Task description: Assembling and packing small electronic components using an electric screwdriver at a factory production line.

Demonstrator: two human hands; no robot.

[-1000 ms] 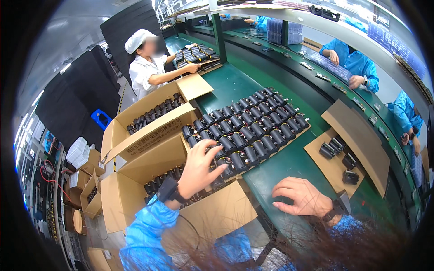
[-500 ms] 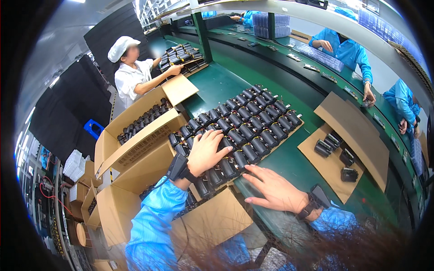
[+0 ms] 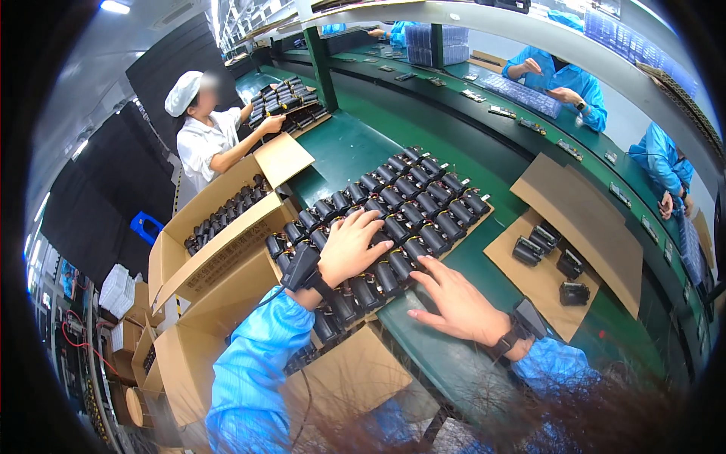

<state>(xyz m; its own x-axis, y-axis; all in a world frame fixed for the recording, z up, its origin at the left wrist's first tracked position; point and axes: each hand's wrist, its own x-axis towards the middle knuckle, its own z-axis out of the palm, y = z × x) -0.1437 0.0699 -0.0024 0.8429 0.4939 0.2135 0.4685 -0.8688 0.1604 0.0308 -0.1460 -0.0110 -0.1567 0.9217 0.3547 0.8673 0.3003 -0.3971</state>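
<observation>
Hands (image 3: pixel 355 246) on black parts (image 3: pixel 408 204), green bench (image 3: pixel 348 147)

We see a green bench (image 3: pixel 344 147) bearing a cardboard sheet (image 3: pixel 484 210) packed with black parts (image 3: pixel 412 208), plus another cardboard piece (image 3: pixel 529 276).

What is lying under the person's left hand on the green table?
Under the left hand are rows of black cylindrical parts laid on a brown cardboard sheet on the green table. The parts directly beneath the palm are covered.
</observation>
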